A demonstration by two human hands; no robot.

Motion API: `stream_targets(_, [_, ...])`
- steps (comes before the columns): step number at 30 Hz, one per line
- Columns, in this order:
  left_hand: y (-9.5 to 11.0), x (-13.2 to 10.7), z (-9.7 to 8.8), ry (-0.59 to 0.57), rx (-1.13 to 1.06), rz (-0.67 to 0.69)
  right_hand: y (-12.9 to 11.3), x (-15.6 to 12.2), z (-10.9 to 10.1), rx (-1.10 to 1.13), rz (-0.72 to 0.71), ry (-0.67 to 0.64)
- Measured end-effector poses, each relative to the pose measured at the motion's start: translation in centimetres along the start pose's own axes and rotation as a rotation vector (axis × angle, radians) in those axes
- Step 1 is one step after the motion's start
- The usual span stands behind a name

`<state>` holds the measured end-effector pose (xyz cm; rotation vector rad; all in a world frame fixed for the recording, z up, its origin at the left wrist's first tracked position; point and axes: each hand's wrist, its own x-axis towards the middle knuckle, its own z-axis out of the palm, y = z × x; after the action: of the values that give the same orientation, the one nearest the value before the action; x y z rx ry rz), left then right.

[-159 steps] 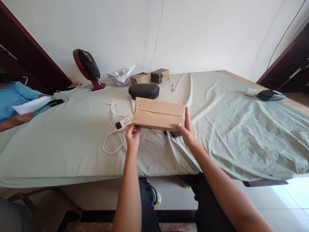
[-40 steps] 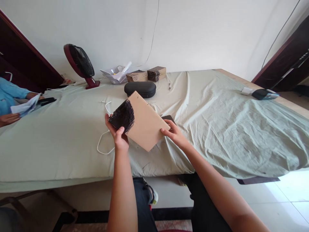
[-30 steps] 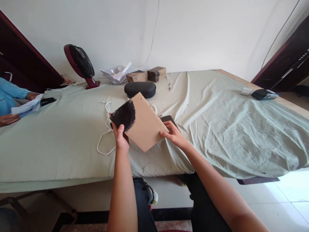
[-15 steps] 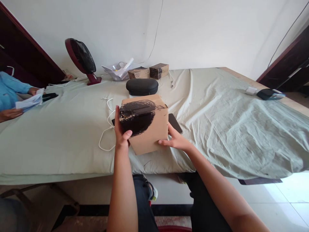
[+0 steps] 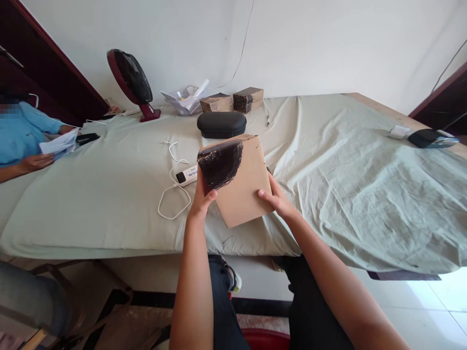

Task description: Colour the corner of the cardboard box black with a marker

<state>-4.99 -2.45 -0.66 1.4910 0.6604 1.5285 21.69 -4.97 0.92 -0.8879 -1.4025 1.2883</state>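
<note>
A cardboard box [image 5: 245, 194] with a black scribbled patch on its upper left is held up, tilted, between my two hands over the near part of the table. My left hand [image 5: 202, 197] grips its left side, thumb on the front face. On the right side my right hand [image 5: 279, 197] is wrapped round the edge, its thumb also on the front. The fingers behind the box are partly hidden. Just left of the box lies a white power strip [image 5: 187, 176] with a white cable [image 5: 162, 197]. Behind the box sits a black zip case [image 5: 221, 125].
Two cardboard boxes [image 5: 248, 99] and a clear basket [image 5: 183, 104] stand along the wall, with a dark red fan [image 5: 133, 82] to their left. A pen [image 5: 268, 120] lies on the cloth. At the left, a person in a blue shirt [image 5: 27, 131] holds papers [image 5: 60, 142].
My hands have turned the box, so its top surface shows less and its front face more. The power strip has come into view at its left. The whole view has shifted slightly.
</note>
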Motion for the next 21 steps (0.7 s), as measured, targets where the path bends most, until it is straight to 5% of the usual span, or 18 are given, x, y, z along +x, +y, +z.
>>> stream_targets(4, [0.4,0.0,1.2,-0.053,-0.014,-0.023,0.9,0.0,0.8,0.207,0.083,0.102])
stream_targets(10, [-0.7,0.4,0.5,0.042,0.102,0.003,2.8,1.1,1.8,0.454,0.272,0.183])
stream_targets(21, [-1.4,0.5,0.8,0.051,0.085,0.028,1.9,2.2,0.6,0.476,0.324,0.209])
